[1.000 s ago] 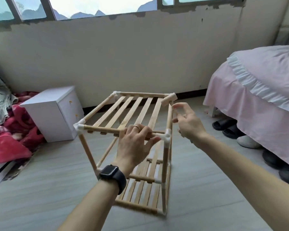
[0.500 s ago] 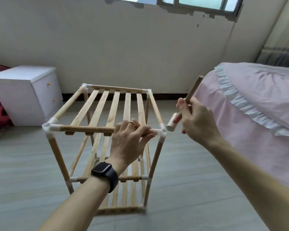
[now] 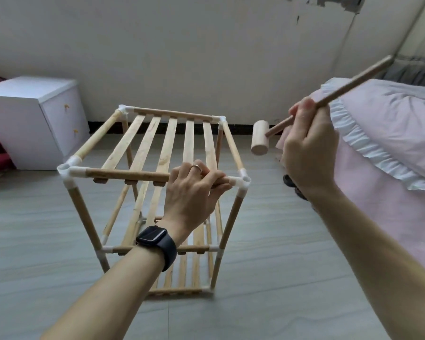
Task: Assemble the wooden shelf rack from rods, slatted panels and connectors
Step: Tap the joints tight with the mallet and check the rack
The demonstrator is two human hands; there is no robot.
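Shelf rack [image 3: 169,143] braced on the floor [image 3: 268,266]: my left hand [image 3: 192,192] curls its grip round the near top rod [image 3: 125,174] to steady it; my right hand [image 3: 307,153] clasps a raised mallet [image 3: 260,141], likely to seat the near right connector [image 3: 243,182].

The left hand [image 3: 192,195] covered the right stretch of the rack's near top rod [image 3: 128,174]. Its wrist and black watch [image 3: 155,238] hid part of the middle shelf's front rod [image 3: 196,248]. The right hand [image 3: 307,155] concealed the middle of the handle of the mallet [image 3: 260,141]. Dark shoes [image 3: 288,180] showed only as slivers behind that wrist. The white cabinet [image 3: 32,119] was cut off at the left edge of the frame, the pink bed [image 3: 390,143] at the right.
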